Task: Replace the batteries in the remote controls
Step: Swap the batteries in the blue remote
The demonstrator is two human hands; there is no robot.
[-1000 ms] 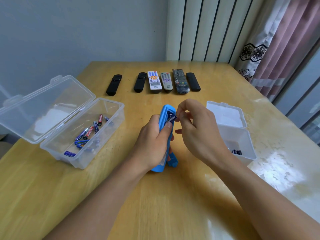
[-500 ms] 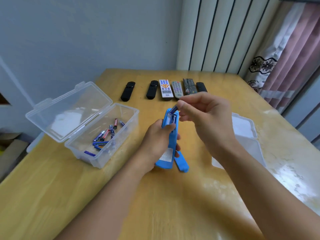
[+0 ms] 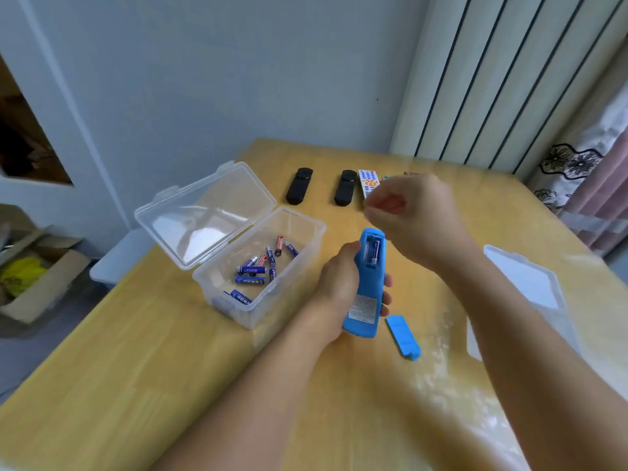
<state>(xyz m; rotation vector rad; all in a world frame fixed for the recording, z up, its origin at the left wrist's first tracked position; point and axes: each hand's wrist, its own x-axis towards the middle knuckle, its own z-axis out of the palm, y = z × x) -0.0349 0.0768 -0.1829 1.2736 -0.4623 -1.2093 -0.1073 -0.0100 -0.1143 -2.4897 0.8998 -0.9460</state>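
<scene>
My left hand (image 3: 338, 283) grips a blue remote (image 3: 365, 305) upright over the table, back side facing me. Its battery bay is uncovered and one blue battery (image 3: 374, 252) sits in it; the slot beside it looks empty. The blue cover (image 3: 403, 336) lies on the table just right of the remote. My right hand (image 3: 418, 215) hovers above the remote's top, blurred, fingertips pinched together; the battery it pulled out is lost in the blur.
An open clear box (image 3: 238, 312) with several batteries (image 3: 253, 270) stands to the left. Another open clear box (image 3: 523, 283) is at the right. Two black remotes (image 3: 299, 185) and a white one (image 3: 367, 181) lie at the far edge. A cardboard box (image 3: 40, 283) sits on the floor.
My right hand pinched a battery out of the blue remote's bay and lifted it up and away. My view swung left. The left hand kept holding the remote.
</scene>
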